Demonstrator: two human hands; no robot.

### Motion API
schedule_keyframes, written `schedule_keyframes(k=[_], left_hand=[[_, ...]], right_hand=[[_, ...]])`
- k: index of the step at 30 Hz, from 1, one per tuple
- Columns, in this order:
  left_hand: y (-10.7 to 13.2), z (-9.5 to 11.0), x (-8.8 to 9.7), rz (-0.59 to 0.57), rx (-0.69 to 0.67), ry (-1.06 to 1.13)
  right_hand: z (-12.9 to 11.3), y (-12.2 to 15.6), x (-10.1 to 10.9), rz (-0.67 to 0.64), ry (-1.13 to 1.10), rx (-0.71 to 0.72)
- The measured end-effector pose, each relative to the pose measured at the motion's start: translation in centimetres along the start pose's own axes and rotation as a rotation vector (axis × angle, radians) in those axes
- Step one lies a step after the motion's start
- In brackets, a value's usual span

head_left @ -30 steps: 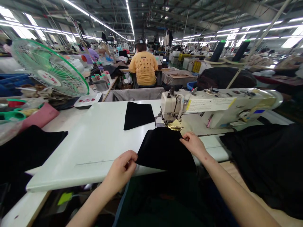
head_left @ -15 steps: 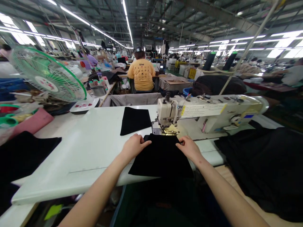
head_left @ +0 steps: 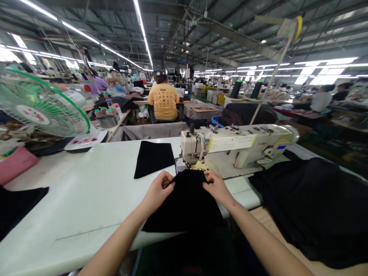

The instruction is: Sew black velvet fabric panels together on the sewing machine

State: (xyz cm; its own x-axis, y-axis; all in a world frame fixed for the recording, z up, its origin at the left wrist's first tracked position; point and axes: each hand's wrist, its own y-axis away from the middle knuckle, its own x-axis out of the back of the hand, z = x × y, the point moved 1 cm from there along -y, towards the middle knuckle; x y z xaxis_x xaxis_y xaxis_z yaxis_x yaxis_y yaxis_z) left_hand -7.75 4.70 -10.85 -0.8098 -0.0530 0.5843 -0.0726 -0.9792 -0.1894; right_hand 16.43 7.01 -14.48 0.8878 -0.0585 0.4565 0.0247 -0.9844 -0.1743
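At nine o'clock from the black panel [head_left: 186, 207] in hand, a dark cloth [head_left: 20, 209] is lying at the picture's edge, and at ten o'clock a green-rimmed fan [head_left: 34, 113] is standing. At eleven, a smaller black piece [head_left: 153, 159] is resting flat on the pale worktop [head_left: 92, 203], just beside the machine. The left hand [head_left: 158, 189] is pinching the panel's far edge near its ten o'clock corner, between thumb and fingers. The panel is spreading over the worktop's near edge, and at twelve the head of the sewing machine [head_left: 192, 147] is standing over its far edge; whether cloth is under the foot, I cannot tell. At two, the right hand [head_left: 217, 188] is gripping the other corner likewise. At three, a heap of black fabric [head_left: 313, 209] is lying.

The step seems to be squaring the edge at the needle; the next move is calling for even tension, with fingertips staying clear.
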Motion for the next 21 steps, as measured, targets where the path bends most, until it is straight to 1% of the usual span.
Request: schedule_keyframes(k=[3, 5, 7, 9, 11, 12, 15, 18, 21], left_hand=[[0.7, 0.9, 1.9, -0.037, -0.041, 0.334], [1.1, 1.7, 3.3, -0.1, -0.049, 0.483], [1.4, 2.3, 4.4, -0.185, -0.059, 0.488], [1.6, 2.9, 5.0, -0.277, -0.081, 0.441], [1.5, 3.2, 5.4, -0.33, -0.114, 0.404], [1.4, 3.4, 5.4, -0.334, -0.133, 0.402], [1.1, 3.8, 5.3, -0.295, -0.221, 0.439], [1.1, 4.7, 4.9, -0.284, -0.318, 0.42], [1.4, 6.3, 4.5, -0.312, -0.403, 0.317]], right_hand=[[-1.2, 0.4, 0.7, -0.082, -0.167, 0.011], [-2.4, 0.8, 1.4, -0.126, -0.281, 0.033], [-3.6, 1.4, 2.2, -0.152, -0.4, 0.058], [-4.8, 2.1, 3.2, -0.133, -0.442, 0.086], [-5.8, 2.8, 4.2, -0.055, -0.349, 0.129], [-6.3, 3.2, 4.8, -0.002, -0.28, 0.156], [-7.6, 4.2, 6.3, 0.116, -0.119, 0.216], [-8.6, 5.0, 7.3, 0.157, -0.054, 0.25], [-9.3, 5.7, 7.6, 0.19, -0.016, 0.291]])
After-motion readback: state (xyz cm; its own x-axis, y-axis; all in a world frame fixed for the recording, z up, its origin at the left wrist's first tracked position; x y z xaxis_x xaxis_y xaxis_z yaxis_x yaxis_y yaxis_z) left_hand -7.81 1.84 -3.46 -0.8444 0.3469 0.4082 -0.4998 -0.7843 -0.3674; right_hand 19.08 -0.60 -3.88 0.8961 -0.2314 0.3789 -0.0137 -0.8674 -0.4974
